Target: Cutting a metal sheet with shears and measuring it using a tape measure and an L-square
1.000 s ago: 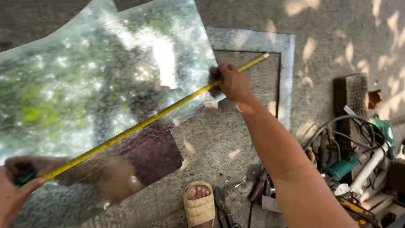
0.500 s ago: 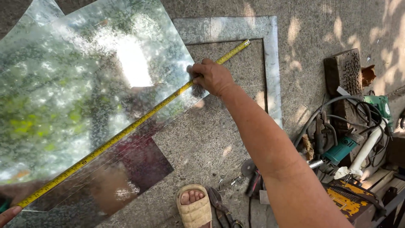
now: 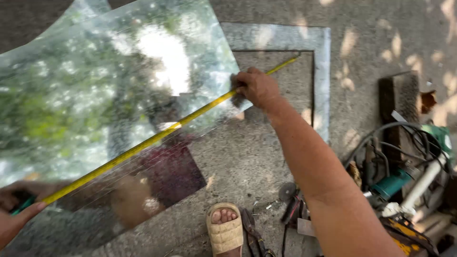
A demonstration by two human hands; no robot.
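Right hand (image 3: 257, 88) pins a yellow tape measure (image 3: 143, 147) against the shiny metal sheet (image 3: 95, 104); left hand (image 3: 14, 221) grips its case end below-left.

One head camera looks steeply down, close over the ground (image 3: 266, 157).

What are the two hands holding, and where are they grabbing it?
A yellow tape measure. The left hand holds its case end; the right hand pins the blade near its far tip against the shiny metal sheet.
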